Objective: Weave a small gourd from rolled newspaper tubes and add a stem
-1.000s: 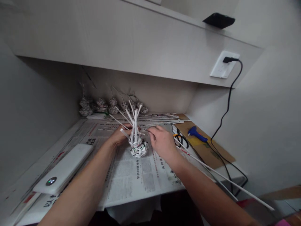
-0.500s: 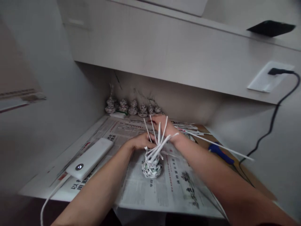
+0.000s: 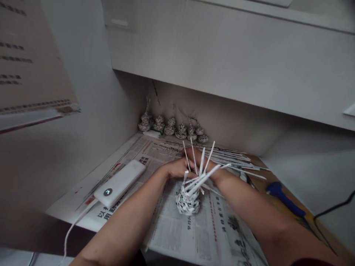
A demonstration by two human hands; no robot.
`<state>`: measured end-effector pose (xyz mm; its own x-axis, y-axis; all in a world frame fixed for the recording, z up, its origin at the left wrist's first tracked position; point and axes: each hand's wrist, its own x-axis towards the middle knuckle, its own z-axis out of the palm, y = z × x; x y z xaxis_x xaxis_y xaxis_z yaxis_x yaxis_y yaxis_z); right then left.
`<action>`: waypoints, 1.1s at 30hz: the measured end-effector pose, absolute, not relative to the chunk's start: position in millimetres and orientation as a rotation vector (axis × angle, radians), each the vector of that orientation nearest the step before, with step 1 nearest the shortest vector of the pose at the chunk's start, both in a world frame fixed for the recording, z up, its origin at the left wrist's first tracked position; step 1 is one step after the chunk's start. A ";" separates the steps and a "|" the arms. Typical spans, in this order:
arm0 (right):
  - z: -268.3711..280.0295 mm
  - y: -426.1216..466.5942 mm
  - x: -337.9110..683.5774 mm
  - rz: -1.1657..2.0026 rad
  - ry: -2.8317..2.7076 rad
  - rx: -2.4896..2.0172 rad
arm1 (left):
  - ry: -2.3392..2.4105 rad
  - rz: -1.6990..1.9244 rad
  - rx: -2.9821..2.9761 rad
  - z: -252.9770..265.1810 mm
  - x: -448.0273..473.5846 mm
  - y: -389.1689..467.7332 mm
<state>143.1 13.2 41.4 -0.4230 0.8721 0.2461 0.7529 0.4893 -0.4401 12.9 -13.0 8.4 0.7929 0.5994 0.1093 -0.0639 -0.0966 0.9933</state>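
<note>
- Gripping a woven paper piece (image 3: pixel 188 203) by its neck with the left hand (image 3: pixel 177 168), fingers bent inward behind the upright paper strips (image 3: pixel 205 178), exact contact partly hidden.
- Reaching around the far side of the same strips with the right hand (image 3: pixel 198 157), close up against the left, fingers curled; impossible to make out whether pinching a strip or merely touching, with the fingertips hidden.
- Meeting, or nearly so, at the strips with both hands, well above the rounded base.
- Having the woven piece low and central, just in front of the hands, on newspaper (image 3: pixel 172 225) spread over a white surface (image 3: pixel 62 207), strips fanning up and out, some leaning right.
- Facing loose paper sticks (image 3: pixel 233 158) beyond the hands, laid flat, many poking out past the right wrist.
- Facing a row of finished-looking woven pieces (image 3: pixel 169 127) against the back wall, narrow at the waist.
- Having a white power bank (image 3: pixel 120 183) with a pale cable (image 3: pixel 66 236) left of the left forearm.
- Having a blue tool (image 3: pixel 287 199) on cardboard (image 3: pixel 340 245) right of the right forearm.
</note>
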 end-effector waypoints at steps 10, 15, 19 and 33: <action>107.2 35.1 166.9 0.134 -2.107 -1.286 | 0.598 0.699 1.466 11.2 6.0 -11.8; 209.8 -43.2 191.0 -0.128 -1.621 -0.844 | 0.648 0.814 1.405 11.8 2.2 -5.4; 245.9 -137.9 190.2 -0.122 -1.736 -0.839 | 0.692 0.867 1.380 10.2 0.6 -2.5; 106.9 -184.8 243.0 -0.243 -2.250 -1.619 | 0.782 0.985 1.396 10.2 3.9 -3.4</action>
<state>243.0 -184.8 106.9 -0.2807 0.8802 0.3828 0.9416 0.3298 -0.0680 3.9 -3.4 10.2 0.4158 0.9026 0.1112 -0.0966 -0.0777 0.9923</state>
